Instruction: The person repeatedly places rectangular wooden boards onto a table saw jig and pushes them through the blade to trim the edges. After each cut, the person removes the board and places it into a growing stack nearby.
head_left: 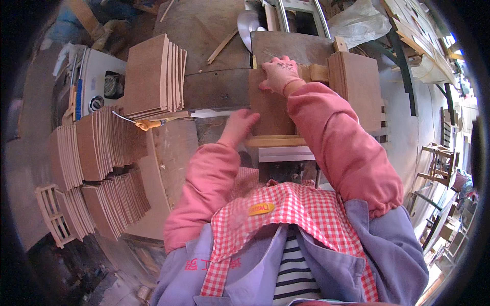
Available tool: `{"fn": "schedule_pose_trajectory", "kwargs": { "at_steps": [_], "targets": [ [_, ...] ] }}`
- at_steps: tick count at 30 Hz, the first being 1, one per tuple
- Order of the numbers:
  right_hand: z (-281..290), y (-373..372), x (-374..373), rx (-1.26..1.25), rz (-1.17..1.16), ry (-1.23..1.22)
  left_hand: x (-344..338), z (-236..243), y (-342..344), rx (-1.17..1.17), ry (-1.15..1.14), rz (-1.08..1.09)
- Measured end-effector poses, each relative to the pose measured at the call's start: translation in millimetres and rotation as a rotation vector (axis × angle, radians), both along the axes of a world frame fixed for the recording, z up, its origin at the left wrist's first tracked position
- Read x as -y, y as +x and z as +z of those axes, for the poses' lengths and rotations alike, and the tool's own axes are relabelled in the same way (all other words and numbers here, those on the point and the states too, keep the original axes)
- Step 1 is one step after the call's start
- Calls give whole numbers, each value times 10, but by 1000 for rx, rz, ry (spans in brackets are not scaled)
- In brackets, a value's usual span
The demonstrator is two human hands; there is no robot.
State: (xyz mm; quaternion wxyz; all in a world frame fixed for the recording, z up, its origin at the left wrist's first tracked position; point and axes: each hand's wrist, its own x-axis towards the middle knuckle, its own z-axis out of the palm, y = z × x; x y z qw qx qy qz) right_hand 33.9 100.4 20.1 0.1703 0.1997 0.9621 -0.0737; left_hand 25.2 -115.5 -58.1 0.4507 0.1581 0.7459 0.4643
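Note:
My right hand (279, 74), in a pink glove, rests with fingers apart on the upper part of a thin brown board (268, 107). My left hand (239, 125), slightly blurred, has its fingers curled at the board's left edge. A pale wooden strip (273, 141) runs along the board's lower edge, and a small wood block (319, 73) sits right of my right hand. A stack of brown boards (360, 92) stands at the right, partly behind my arm. A long blade (209, 113) and a yellow-handled tool (148, 124) lie left of my left hand.
Board stacks (153, 76) (102, 143) (115, 204) fill the left, beside a white machine (102, 69). A metal disc (246, 28) and rails (321, 18) are beyond the worktable (209, 84). Timber on frames (418, 46) and a wooden chair (436, 166) stand far right.

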Motion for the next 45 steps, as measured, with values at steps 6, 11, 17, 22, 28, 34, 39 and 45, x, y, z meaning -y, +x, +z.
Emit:
{"fn": "schedule_pose_trajectory", "kwargs": {
  "at_steps": [6,11,17,22,28,34,39,45],
  "targets": [
    [-15,84,34,-74,-41,-1,-72,502,511,-904,-133,-212],
    [-26,40,0,-69,-42,-9,-183,695,964,-984,-234,-762],
    [-18,-72,-96,-83,-40,-5,-263,689,813,-973,-194,-763],
    [-34,-233,-205,-62,-42,12,-355,691,682,-975,-172,-761],
    [-34,-423,-327,-20,-61,28,-476,683,528,-1017,-162,-745],
    [-30,-614,-468,1,-60,40,-591,661,356,-1055,-152,-750],
    [-86,-765,-621,-5,-51,43,-713,630,213,-1103,-160,-754],
    [-124,-958,-786,-22,-54,56,-867,651,35,-1117,-159,-742]
  ]
}}
